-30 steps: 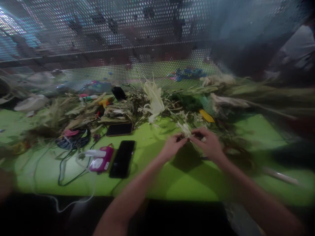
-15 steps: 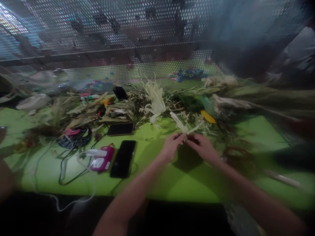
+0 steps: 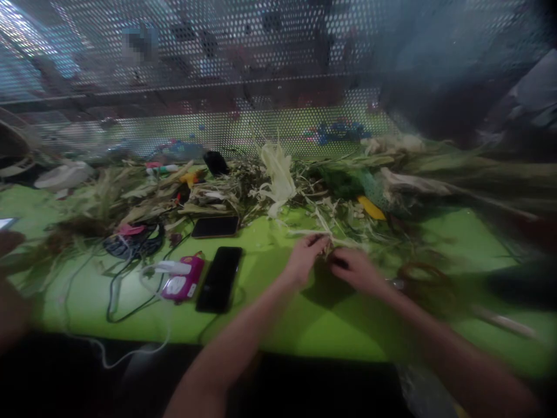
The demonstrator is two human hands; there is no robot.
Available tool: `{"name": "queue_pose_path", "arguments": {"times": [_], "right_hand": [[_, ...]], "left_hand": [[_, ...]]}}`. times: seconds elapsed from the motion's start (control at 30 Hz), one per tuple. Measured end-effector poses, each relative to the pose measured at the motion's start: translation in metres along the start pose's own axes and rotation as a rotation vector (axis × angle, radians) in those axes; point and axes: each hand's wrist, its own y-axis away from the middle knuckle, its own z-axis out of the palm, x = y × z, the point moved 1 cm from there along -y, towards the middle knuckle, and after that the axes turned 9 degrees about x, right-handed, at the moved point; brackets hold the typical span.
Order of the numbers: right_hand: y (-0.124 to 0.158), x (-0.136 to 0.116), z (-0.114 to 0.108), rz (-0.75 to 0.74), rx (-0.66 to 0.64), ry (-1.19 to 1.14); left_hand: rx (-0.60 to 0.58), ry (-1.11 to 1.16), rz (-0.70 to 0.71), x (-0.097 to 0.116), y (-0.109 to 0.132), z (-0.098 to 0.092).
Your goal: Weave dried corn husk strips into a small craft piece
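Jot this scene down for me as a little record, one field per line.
Left hand: pinching a pale strip
Right hand: curled close beside it; contact unclear
Surface: green table
Left of the hands: two phones, pink box
Beyond the hands: pale bunch, yellow thing
Backdrop: perforated screen

The pale corn-husk strip (image 3: 301, 232), slanting upward before, now extends nearly level leftward beside the left hand (image 3: 304, 255).
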Motion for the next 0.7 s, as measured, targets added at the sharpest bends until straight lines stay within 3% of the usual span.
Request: {"name": "queue_pose_path", "arguments": {"times": [0.2, 0.27, 0.43, 0.57, 0.7], "right_hand": [[0.002, -0.001, -0.007, -0.030, -0.062, -0.012], [0.003, -0.004, -0.013, 0.023, 0.016, -0.057], [0.004, -0.005, -0.026, 0.050, 0.419, -0.043], [0.002, -0.001, -0.024, -0.058, 0.440, 0.041], [0.002, 0.000, -0.021, -0.098, 0.446, 0.090]], "left_hand": [[-0.018, -0.036, 0.024, 0.001, -0.001, -0.002], [0.000, -0.080, 0.033, 0.002, -0.001, -0.004], [-0.061, -0.134, -0.020, 0.001, 0.001, -0.001], [-0.159, -0.114, -0.051, -0.004, 0.002, 0.001], [-0.172, -0.181, -0.059, -0.006, 0.003, -0.001]]}}
